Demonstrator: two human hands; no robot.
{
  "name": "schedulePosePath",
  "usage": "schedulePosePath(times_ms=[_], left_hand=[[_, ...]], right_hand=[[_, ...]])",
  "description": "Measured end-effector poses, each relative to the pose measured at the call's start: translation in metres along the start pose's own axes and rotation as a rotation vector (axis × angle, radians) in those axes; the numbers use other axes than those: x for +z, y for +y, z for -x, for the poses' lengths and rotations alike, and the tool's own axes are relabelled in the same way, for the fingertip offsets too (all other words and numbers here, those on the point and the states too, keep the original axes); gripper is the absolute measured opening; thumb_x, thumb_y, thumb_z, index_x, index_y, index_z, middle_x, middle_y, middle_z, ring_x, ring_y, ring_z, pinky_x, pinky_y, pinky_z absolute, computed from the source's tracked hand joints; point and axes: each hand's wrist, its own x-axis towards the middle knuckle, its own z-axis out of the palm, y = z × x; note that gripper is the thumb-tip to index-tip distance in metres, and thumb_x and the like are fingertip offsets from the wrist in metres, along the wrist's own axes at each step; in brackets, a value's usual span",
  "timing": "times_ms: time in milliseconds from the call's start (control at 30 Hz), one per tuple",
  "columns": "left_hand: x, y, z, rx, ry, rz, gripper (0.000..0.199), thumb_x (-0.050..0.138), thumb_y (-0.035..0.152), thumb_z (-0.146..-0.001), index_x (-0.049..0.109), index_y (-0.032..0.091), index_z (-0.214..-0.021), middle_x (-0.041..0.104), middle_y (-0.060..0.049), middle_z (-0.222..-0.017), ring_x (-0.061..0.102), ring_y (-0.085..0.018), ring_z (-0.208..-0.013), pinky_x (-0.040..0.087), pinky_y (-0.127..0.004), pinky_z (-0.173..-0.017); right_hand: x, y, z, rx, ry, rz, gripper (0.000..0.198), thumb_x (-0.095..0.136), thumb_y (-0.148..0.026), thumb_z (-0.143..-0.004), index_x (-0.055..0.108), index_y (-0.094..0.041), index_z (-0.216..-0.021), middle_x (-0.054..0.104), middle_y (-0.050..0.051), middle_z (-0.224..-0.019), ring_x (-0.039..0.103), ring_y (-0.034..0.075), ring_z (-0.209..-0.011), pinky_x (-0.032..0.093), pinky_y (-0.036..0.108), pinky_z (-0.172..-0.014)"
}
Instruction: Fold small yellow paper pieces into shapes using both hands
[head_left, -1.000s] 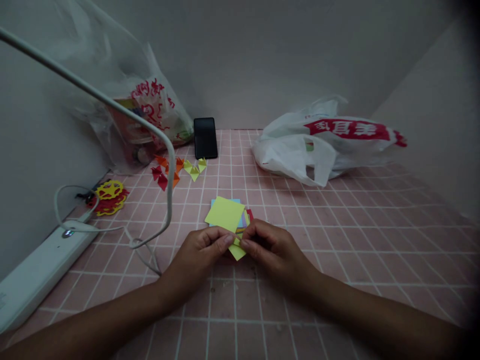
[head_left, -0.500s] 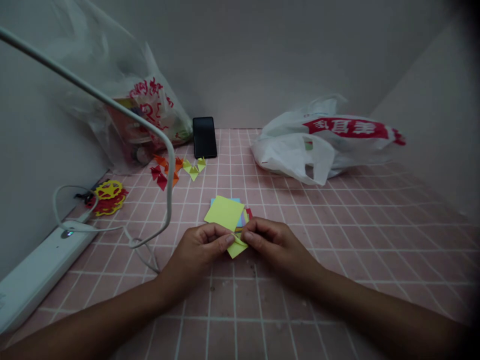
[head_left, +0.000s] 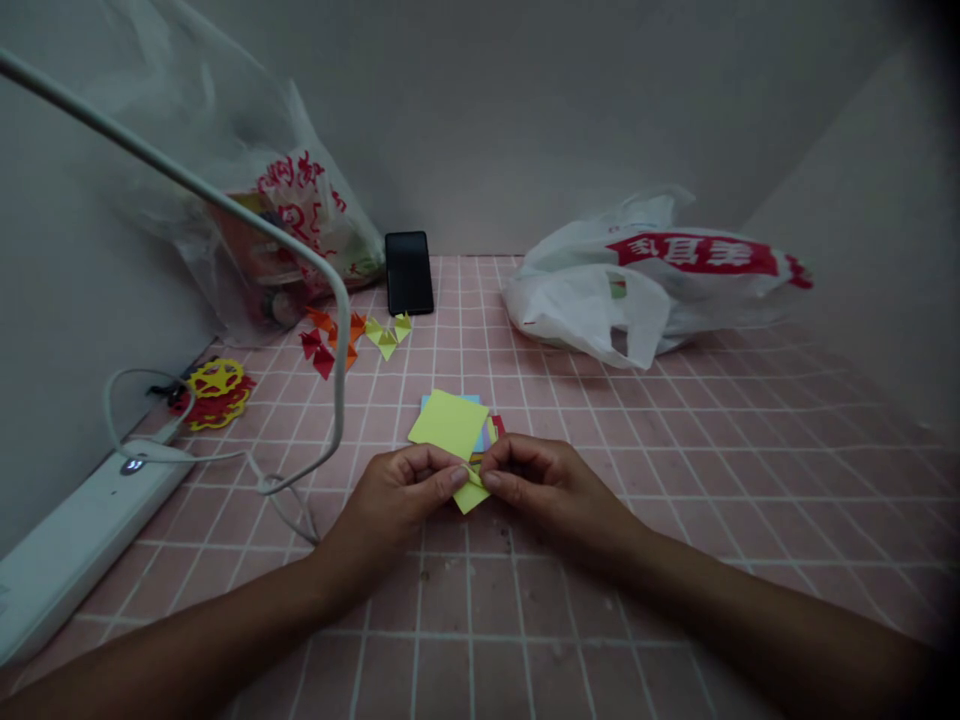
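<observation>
Between my fingertips is a small piece of folded yellow paper [head_left: 469, 497], one corner pointing toward me. My left hand [head_left: 409, 492] pinches its left side between thumb and forefinger. My right hand [head_left: 544, 485] pinches the right side, its fingertips almost meeting the left ones. Just beyond my hands lies a flat yellow paper square [head_left: 450, 422], on top of a stack of coloured paper [head_left: 484, 438] with blue, purple and red edges showing. My fingers hide part of the folds and of the stack.
Folded red, orange and yellow paper pieces [head_left: 385, 340] lie far left, near a black phone [head_left: 409, 273]. Plastic bags stand at the back left [head_left: 315, 220] and right [head_left: 585, 290]. A white cable [head_left: 341, 370] arches over the left side above a power strip [head_left: 90, 535].
My right fingertips have shifted slightly left over the folded yellow paper, covering more of its right corner. My left hand stays almost where it was.
</observation>
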Motion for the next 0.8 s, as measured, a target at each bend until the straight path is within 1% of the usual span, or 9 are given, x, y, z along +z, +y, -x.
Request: schedulePosePath(times_ms=[100,267,333,433,500,667,733,800], left_hand=[[0.0006,0.0000,0.0005,-0.012,0.005,0.016,0.020,0.076,0.032,-0.067,0.068,0.014,-0.068,0.066,0.001,-0.064,0.056,-0.010,-0.060,0.044,-0.022,-0.061],[0.0023,0.0013,0.0013,-0.009,0.015,-0.007,0.020,0.075,0.033,-0.068,0.070,0.014,-0.072,0.067,0.000,-0.067,0.057,-0.011,-0.064,0.045,-0.022,-0.063],[0.0026,0.0010,0.0007,-0.011,0.006,-0.021,0.020,0.076,0.031,-0.066,0.069,0.013,-0.072,0.067,0.000,-0.067,0.058,-0.011,-0.064,0.044,-0.022,-0.063],[0.0019,-0.0010,-0.0010,0.004,0.008,-0.032,0.019,0.077,0.029,-0.064,0.068,0.014,-0.071,0.066,0.001,-0.064,0.057,-0.011,-0.062,0.043,-0.021,-0.061],[0.0008,-0.0021,-0.0019,0.025,0.009,-0.034,0.018,0.076,0.030,-0.066,0.068,0.014,-0.070,0.066,0.001,-0.064,0.057,-0.010,-0.062,0.043,-0.021,-0.061],[-0.0014,-0.0004,-0.0011,0.034,0.022,-0.032,0.018,0.075,0.031,-0.069,0.067,0.014,-0.070,0.067,0.001,-0.064,0.057,-0.010,-0.060,0.043,-0.021,-0.060],[-0.0013,0.0011,-0.0004,0.039,0.033,-0.040,0.019,0.076,0.030,-0.068,0.066,0.014,-0.068,0.066,0.002,-0.062,0.056,-0.009,-0.058,0.042,-0.020,-0.059],[-0.0009,0.0019,-0.0002,0.051,0.042,-0.059,0.019,0.075,0.031,-0.068,0.066,0.014,-0.067,0.066,0.002,-0.061,0.056,-0.010,-0.057,0.043,-0.021,-0.058]], right_hand=[[-0.0006,0.0019,0.0008,-0.055,0.003,0.088,0.012,0.059,-0.025,-0.084,0.061,-0.015,-0.077,0.056,0.001,-0.074,0.047,0.013,-0.068,0.036,0.026,-0.062],[0.0020,0.0022,0.0034,-0.135,0.058,0.242,0.011,0.058,-0.020,-0.085,0.058,-0.017,-0.074,0.055,-0.001,-0.070,0.047,0.012,-0.064,0.036,0.024,-0.059],[0.0040,0.0018,0.0042,-0.176,0.077,0.295,0.011,0.057,-0.016,-0.085,0.058,-0.017,-0.074,0.056,-0.002,-0.070,0.048,0.011,-0.064,0.036,0.024,-0.059],[0.0059,0.0006,0.0045,-0.224,0.081,0.324,0.011,0.058,-0.015,-0.085,0.058,-0.017,-0.074,0.057,-0.001,-0.071,0.050,0.012,-0.065,0.037,0.024,-0.061],[0.0056,-0.0007,0.0043,-0.190,0.065,0.264,0.011,0.057,-0.018,-0.085,0.058,-0.016,-0.074,0.057,-0.001,-0.071,0.049,0.012,-0.065,0.037,0.025,-0.061],[0.0026,-0.0042,0.0033,0.025,0.016,-0.012,0.017,0.056,-0.029,-0.087,0.057,-0.016,-0.077,0.051,-0.002,-0.064,0.043,0.011,-0.058,0.032,0.024,-0.054],[0.0020,-0.0045,0.0028,0.057,0.004,-0.061,0.019,0.057,-0.032,-0.086,0.057,-0.016,-0.077,0.049,-0.003,-0.062,0.041,0.010,-0.056,0.030,0.024,-0.052],[0.0021,-0.0041,0.0021,0.046,0.001,-0.082,0.019,0.060,-0.033,-0.084,0.057,-0.016,-0.076,0.048,-0.003,-0.063,0.039,0.010,-0.056,0.029,0.024,-0.052]])
